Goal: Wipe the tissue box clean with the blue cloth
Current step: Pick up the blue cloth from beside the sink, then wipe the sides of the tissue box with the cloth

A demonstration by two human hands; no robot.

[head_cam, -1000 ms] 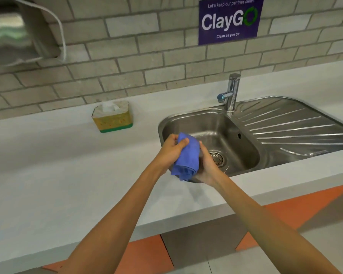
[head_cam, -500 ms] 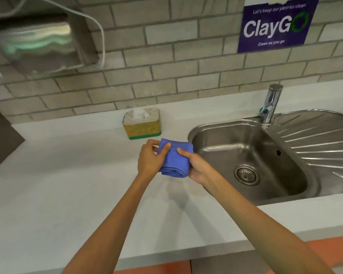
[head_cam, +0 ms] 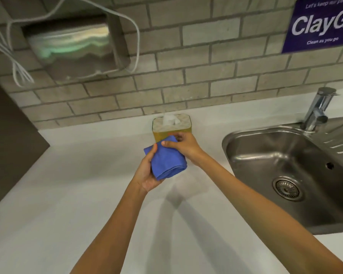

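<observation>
Left hand (head_cam: 147,173) cupped the folded blue cloth (head_cam: 166,159) just in front of the tissue box (head_cam: 171,125); right hand (head_cam: 184,145) pinched its top edge.

tissue box (head_cam: 171,126): lower front hidden behind the blue cloth (head_cam: 166,161) and right hand (head_cam: 184,146)
left hand (head_cam: 147,173): palm and most fingers covered by the cloth
sign (head_cam: 321,26): cut off at the top and right edges
sink (head_cam: 285,167): right part runs out of view
wall dispenser (head_cam: 73,46): surface blurred
</observation>
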